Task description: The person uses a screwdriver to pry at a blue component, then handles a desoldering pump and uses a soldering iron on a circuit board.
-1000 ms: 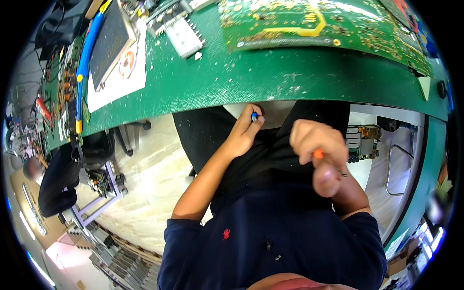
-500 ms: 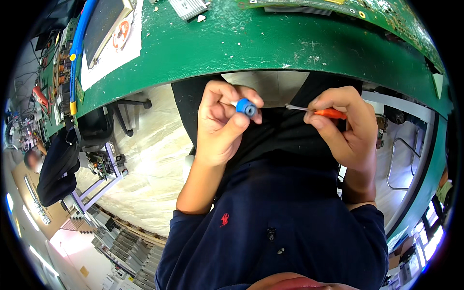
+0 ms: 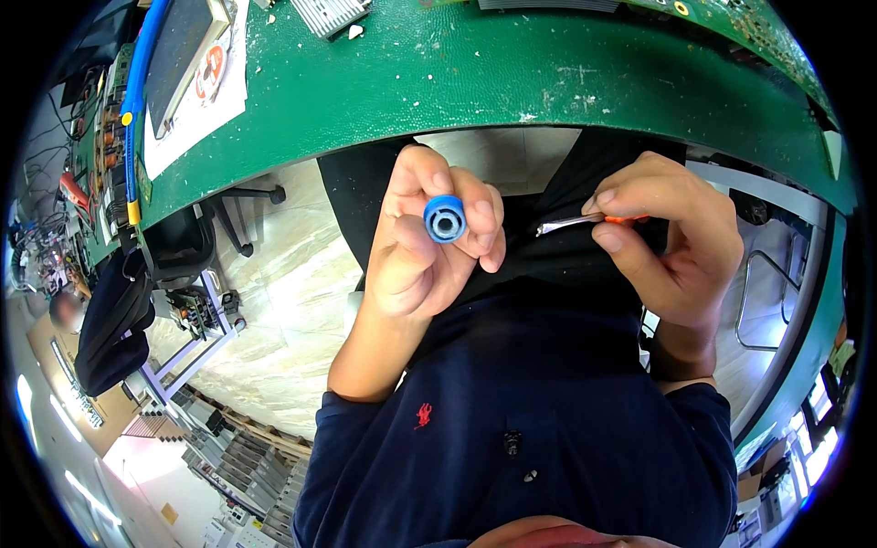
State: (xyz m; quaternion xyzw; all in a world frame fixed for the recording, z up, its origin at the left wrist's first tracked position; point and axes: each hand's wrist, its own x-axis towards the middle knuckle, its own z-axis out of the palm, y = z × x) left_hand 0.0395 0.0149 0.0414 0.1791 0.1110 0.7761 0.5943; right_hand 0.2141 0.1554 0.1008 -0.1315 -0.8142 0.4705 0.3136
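Observation:
My left hand (image 3: 418, 269) pinches a small blue cylindrical part (image 3: 445, 219) between thumb and fingers. Its round, hollow end faces up at me, with a grey ring inside the opening. Held between the thumb and fingers of my right hand (image 3: 681, 242) is a small orange-handled tool (image 3: 568, 224) with a slim metal shaft. The shaft's tip points left toward the blue part, with a gap between them. Most of the orange handle is hidden in my grip. Both hands are above my lap, just short of the bench edge.
A green-topped bench (image 3: 411, 91) curves across the front. On it lie a finned metal heatsink (image 3: 329, 14), a green circuit board (image 3: 758, 41) at the right and a white sheet (image 3: 196, 123) at the left. A wheeled chair (image 3: 178, 242) stands at my left.
The blue part has turned so its open end faces me, and it has shifted slightly left. My right hand has moved a little right and down with the tool, widening the gap.

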